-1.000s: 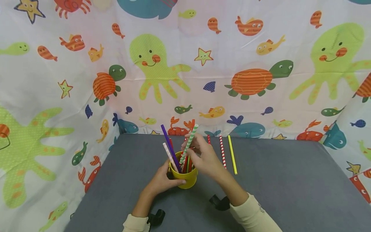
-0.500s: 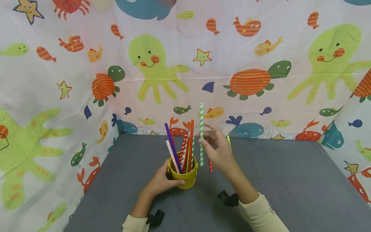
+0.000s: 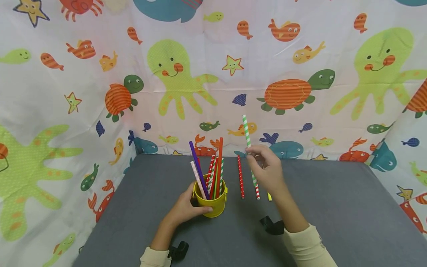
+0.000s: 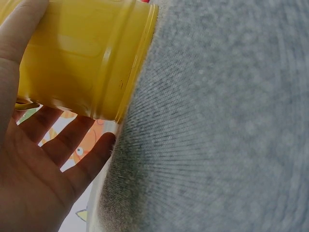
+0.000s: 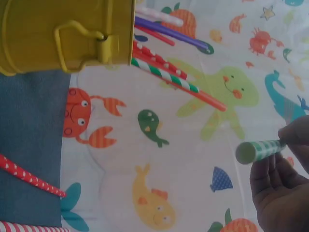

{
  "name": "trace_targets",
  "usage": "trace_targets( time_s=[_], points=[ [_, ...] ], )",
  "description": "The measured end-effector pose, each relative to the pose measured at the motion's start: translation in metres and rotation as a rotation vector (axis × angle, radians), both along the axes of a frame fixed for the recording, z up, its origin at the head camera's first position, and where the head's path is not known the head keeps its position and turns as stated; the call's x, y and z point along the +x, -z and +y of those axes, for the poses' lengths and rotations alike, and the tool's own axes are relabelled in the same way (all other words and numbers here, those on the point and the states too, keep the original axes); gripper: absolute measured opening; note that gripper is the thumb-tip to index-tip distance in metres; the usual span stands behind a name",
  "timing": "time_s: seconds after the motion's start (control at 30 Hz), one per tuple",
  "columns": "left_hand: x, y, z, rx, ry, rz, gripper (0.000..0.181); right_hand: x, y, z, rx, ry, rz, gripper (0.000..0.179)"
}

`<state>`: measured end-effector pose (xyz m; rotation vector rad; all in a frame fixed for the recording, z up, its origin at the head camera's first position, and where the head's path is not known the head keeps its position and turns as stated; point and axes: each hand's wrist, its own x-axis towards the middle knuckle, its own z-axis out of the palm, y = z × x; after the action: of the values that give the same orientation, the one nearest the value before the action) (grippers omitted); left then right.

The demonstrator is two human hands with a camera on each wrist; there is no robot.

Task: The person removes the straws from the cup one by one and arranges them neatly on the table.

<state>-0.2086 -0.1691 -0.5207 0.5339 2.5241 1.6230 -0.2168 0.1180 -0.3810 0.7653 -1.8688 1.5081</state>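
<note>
Bunch of straws [image 3: 219, 170] in the yellow bucket [image 3: 218, 208], left hand [image 3: 185, 208] gripping it; right of it, right hand [image 3: 267, 167] pinches a green-striped straw [image 3: 247, 133], near-upright.

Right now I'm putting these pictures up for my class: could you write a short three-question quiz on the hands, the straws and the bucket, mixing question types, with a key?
1. True or false: the left hand grips the yellow bucket.
2. The straw held in the right hand is: A) plain purple; B) striped green and white; C) red with white dots.
3. Of the straws lying on the table, which is nearest the bucket?

Key:
1. True.
2. B.
3. The red one with white dots.
</note>
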Motion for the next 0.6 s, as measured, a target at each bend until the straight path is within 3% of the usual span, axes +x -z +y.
trace_targets(
  time_s=[0.13,0.33,0.47,0.6],
  points=[
    [-0.001,0.000,-0.001,-0.006,0.001,0.002,0.093,0.007,-0.011,0.004,-0.013,0.032,-0.016,0.025],
    [-0.002,0.001,-0.001,-0.007,-0.004,0.004,0.092,0.009,-0.012,0.012,0.042,0.099,-0.105,0.029],
    [-0.001,0.001,0.000,-0.008,-0.003,-0.001,0.092,0.007,-0.007,0.018,0.082,0.138,-0.131,0.033],
    [0.000,0.000,0.000,-0.006,0.002,-0.003,0.092,-0.005,0.010,0.029,0.092,0.189,-0.145,0.037]
  ],
)
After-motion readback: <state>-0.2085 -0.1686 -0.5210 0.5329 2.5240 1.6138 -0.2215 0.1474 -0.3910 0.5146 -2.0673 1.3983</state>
